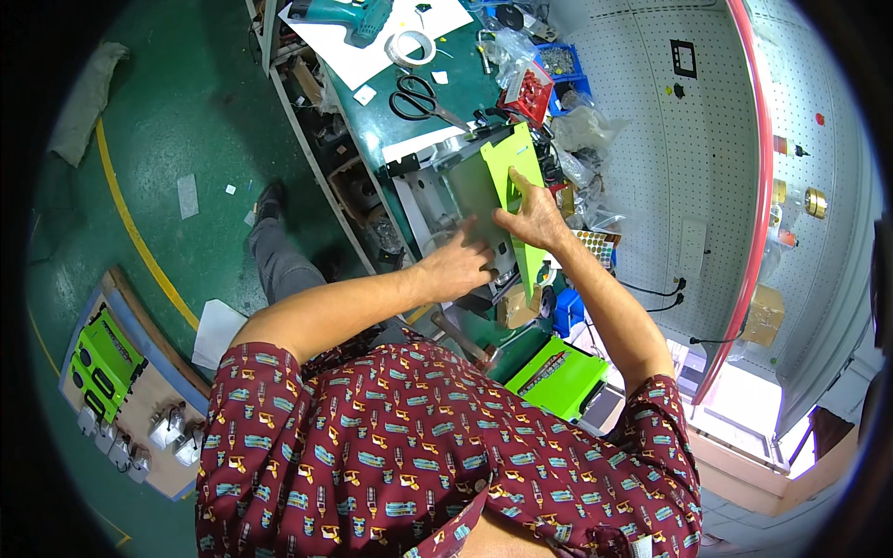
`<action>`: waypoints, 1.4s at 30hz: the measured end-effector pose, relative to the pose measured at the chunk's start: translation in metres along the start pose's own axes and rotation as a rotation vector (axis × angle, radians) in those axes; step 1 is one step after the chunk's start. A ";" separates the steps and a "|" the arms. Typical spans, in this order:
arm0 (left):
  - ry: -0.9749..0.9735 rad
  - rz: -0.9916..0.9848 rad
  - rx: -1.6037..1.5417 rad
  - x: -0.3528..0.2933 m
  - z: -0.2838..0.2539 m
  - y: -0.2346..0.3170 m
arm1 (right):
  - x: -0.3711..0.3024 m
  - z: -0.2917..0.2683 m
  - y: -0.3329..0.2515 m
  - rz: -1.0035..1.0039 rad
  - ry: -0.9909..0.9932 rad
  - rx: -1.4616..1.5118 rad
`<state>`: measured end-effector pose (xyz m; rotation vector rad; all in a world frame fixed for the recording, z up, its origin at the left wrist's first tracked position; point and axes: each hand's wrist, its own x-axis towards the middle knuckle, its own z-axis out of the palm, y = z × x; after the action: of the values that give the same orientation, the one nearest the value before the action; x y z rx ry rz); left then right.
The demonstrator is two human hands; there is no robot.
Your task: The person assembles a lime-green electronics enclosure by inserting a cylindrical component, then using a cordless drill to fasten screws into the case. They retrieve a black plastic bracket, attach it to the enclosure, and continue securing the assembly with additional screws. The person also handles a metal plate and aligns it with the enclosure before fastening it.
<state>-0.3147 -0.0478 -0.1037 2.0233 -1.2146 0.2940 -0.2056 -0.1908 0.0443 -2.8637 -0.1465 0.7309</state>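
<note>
A lime green sheet-metal panel [517, 153] stands tilted along the right side of a grey metal housing [473, 191] on the workbench. My right hand [538, 216] is closed on the panel, with its thumb and index finger apart over the green face. Low on the housing, my left hand [456, 264] rests against the grey surface, index finger stretched out and the others slightly bent. I see nothing held in it. Its fingertips partly cover the housing's lower side. Beyond the housing lie black-handled scissors [419, 100].
The green bench top [372, 116] carries a tape roll [410, 46], a teal power tool [358, 17], a red bin [526, 91] and a blue bin [561, 61]. A hammer [465, 344] and another green unit [560, 377] lie nearer me. A pegboard wall [633, 139] rises at right.
</note>
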 end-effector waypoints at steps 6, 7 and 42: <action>-0.146 -0.043 0.182 0.007 0.001 0.019 | 0.000 0.013 -0.001 0.023 0.026 -0.042; -0.154 -0.050 0.164 0.007 0.003 0.022 | 0.000 0.015 0.001 0.001 0.053 -0.044; -0.329 -0.112 -0.233 0.040 0.019 0.010 | -0.001 -0.026 0.015 -0.002 -0.117 0.107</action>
<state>-0.3052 -0.0903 -0.0907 1.9723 -1.2583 -0.2347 -0.1934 -0.2096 0.0639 -2.7206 -0.1220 0.8784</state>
